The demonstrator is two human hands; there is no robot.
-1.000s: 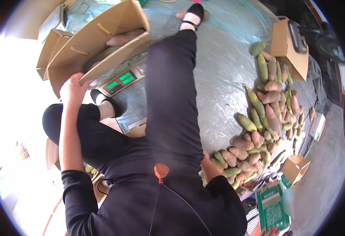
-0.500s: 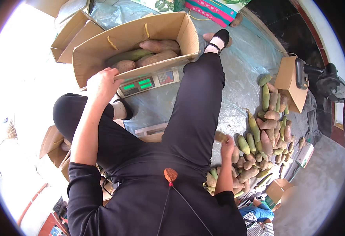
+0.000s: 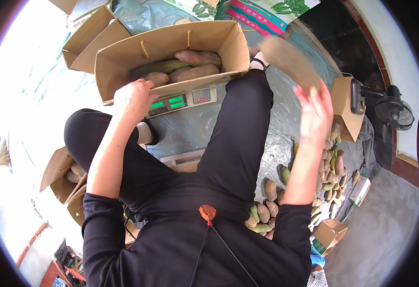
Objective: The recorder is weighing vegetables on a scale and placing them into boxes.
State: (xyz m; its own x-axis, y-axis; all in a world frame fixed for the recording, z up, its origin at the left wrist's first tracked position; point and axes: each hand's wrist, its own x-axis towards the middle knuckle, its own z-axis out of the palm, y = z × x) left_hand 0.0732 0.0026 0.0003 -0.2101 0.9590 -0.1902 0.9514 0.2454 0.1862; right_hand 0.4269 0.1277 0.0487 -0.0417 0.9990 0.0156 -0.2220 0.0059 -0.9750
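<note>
While my left hand (image 3: pixel 134 98) grips the near rim of the cardboard box (image 3: pixel 123 60), fingers curled over the edge, my right hand (image 3: pixel 316 112) is up to the box's right w/ a flat brown cardboard piece (image 3: pixel 288 60), blurred; fingers look spread against its lower end, can't tell how firm the hold is. Box sits on a digital scale (image 3: pixel 180 100), green readout just below the box's front wall. Inside: several long sweet potatoes (image 3: pixel 192 64), reddish & greenish, lying lengthwise. More of them in a loose pile (image 3: pixel 331 165) on the plastic floor sheet (image 3: pixel 276 119), well to the box's right, past my leg.

Risks, as I judge it: leaning on the rim would push the weight reading off, or tip the box off the small scale since it overhangs both ends. The cardboard piece could slip from a loose hold & drop on the box. Fan (image 3: pixel 393 112) further right, prob. no issue.
</note>
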